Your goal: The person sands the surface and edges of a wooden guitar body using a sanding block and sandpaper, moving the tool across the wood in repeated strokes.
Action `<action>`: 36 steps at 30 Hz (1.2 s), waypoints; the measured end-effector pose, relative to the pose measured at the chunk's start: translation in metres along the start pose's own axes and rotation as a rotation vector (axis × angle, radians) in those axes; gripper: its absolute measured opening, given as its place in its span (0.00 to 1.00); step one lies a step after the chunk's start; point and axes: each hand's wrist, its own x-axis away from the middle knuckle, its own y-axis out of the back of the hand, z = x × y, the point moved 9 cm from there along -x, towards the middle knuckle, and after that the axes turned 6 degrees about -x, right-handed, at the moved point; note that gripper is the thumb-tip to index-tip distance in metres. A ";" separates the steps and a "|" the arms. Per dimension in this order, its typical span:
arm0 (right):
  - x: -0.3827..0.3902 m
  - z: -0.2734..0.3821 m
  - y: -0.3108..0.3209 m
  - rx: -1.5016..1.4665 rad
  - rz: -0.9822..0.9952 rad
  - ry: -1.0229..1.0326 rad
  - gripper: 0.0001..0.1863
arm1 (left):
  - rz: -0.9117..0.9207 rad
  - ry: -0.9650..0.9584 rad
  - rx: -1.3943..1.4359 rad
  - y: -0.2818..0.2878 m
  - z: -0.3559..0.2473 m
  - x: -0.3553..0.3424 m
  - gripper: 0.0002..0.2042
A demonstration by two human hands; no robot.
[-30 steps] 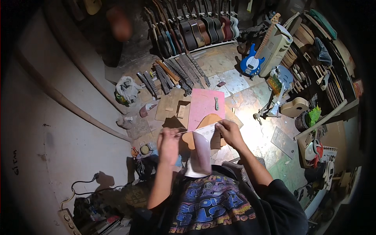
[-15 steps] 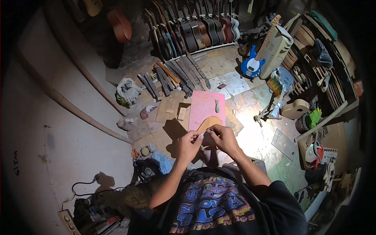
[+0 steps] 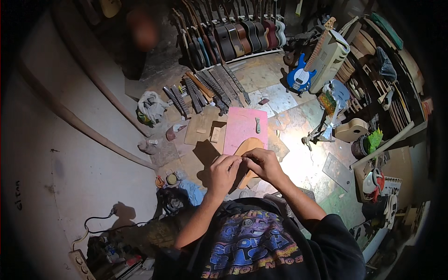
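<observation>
My left hand (image 3: 223,173) and my right hand (image 3: 264,166) meet fingertip to fingertip in front of me. Both have thumb and fingers pinched together; whatever small thing sits between them is hidden. Beneath the hands is a light-brown wooden piece (image 3: 251,144) with a rounded far end; its narrower near part shows below the right hand. The far end overlaps a pink board (image 3: 238,128), and the hands cover its middle. On that board, beyond the wood, lies a small green-handled tool (image 3: 257,125).
A small wooden block (image 3: 215,135) lies left of the pink board. Several fretted necks (image 3: 217,86) lie farther back, before a rack of guitars (image 3: 242,39). A blue bass guitar (image 3: 299,78) leans at the right. A cup (image 3: 171,178) stands left of my left arm.
The fingertips have drawn closer together, and the small pale bit between them no longer shows. A brownish piece below the hands has gone from sight, uncovering the wood's near part.
</observation>
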 end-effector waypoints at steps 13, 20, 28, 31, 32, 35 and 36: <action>-0.001 -0.002 -0.009 0.051 0.090 0.053 0.10 | 0.045 -0.044 -0.010 -0.006 0.004 0.003 0.06; -0.003 -0.012 -0.020 0.076 0.171 0.120 0.09 | 0.087 -0.040 -0.028 -0.014 0.013 0.013 0.07; 0.004 -0.057 -0.048 -0.219 0.170 -0.323 0.13 | -0.075 -0.250 -0.093 -0.009 0.017 0.027 0.10; 0.010 -0.071 -0.058 -0.301 0.139 -0.393 0.13 | -0.120 -0.309 -0.109 -0.006 0.016 0.032 0.09; 0.012 -0.076 -0.061 -0.336 0.146 -0.429 0.12 | -0.125 -0.328 -0.120 -0.007 0.016 0.033 0.09; 0.013 -0.080 -0.070 -0.439 0.152 -0.503 0.11 | -0.125 -0.299 -0.149 -0.006 0.024 0.036 0.07; 0.014 -0.084 -0.071 -0.460 0.130 -0.510 0.10 | -0.114 -0.241 -0.138 -0.007 0.028 0.033 0.07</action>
